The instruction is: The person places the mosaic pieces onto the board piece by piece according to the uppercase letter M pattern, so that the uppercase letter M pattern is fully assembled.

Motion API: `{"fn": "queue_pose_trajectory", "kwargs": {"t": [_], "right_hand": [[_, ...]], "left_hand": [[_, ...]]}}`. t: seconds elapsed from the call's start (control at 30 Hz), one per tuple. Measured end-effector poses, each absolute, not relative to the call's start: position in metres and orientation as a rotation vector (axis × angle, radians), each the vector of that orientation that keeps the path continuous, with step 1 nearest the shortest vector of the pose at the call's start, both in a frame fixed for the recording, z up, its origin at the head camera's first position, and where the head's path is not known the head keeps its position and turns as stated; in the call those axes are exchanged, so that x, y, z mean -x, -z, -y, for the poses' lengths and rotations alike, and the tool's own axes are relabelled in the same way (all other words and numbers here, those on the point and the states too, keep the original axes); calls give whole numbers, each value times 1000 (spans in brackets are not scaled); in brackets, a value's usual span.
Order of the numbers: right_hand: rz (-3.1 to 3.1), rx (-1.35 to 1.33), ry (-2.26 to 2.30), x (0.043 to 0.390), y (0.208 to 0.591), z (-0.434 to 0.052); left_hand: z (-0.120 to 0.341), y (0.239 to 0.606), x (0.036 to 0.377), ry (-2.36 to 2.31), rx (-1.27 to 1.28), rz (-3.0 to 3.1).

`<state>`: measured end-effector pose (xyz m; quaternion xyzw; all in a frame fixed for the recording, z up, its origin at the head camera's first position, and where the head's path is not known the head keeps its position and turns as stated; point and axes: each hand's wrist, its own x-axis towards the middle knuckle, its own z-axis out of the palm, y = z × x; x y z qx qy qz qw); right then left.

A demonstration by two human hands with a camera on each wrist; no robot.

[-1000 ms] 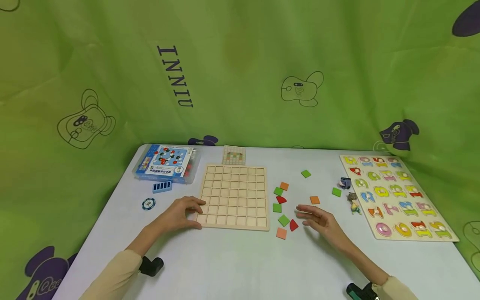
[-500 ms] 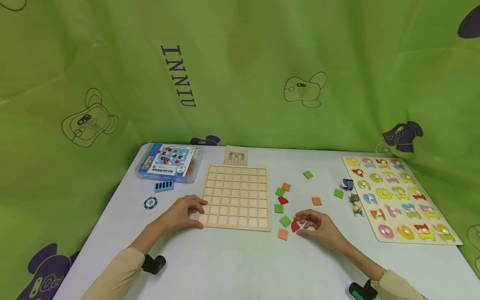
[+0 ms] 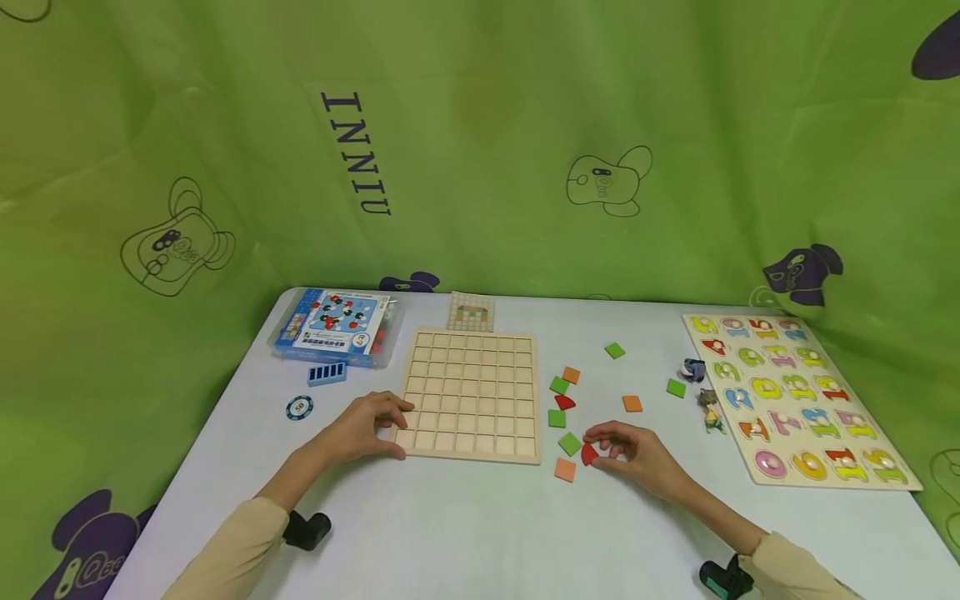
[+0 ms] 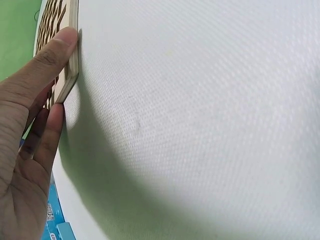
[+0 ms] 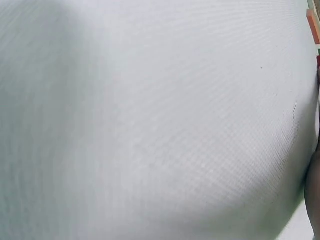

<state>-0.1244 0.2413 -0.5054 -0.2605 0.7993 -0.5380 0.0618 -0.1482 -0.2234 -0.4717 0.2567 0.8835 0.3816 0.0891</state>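
Observation:
A pale wooden grid board [image 3: 472, 396] lies flat on the white table. My left hand [image 3: 367, 429] holds its near left corner, and in the left wrist view the thumb [image 4: 66, 37] lies on one edge with fingers [image 4: 54, 125] at another. To the right, my right hand [image 3: 641, 458] has its thumb and fingertips about a red quarter-circle tile [image 3: 588, 455], which rests on the table. Beside that tile lie a green square tile [image 3: 570, 443] and an orange one [image 3: 566, 470]. The right wrist view barely catches the hand at its edge.
More tiles lie right of the board, among them a red quarter-circle [image 3: 565, 402] and a green square [image 3: 615, 350]. A pattern card [image 3: 471, 312] stands behind the board. A plastic box [image 3: 337, 325] is at left, a number puzzle [image 3: 802, 400] with small figures [image 3: 710, 410] at right.
My right hand has come down and left to the near red quarter-circle tile, its thumb and fingers closing about it. My left hand stays at the board's corner.

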Motion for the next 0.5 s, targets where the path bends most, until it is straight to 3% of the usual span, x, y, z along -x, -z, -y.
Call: {"fn": "queue_pose_trajectory", "kwargs": {"t": [0.3, 0.5], "right_hand": [[-2394, 681, 1707, 125, 504, -246], [-2328, 758, 1809, 131, 502, -245]], "left_hand": [[224, 472, 145, -1194, -754, -2604], [226, 473, 144, -1322, -697, -2530]]}}
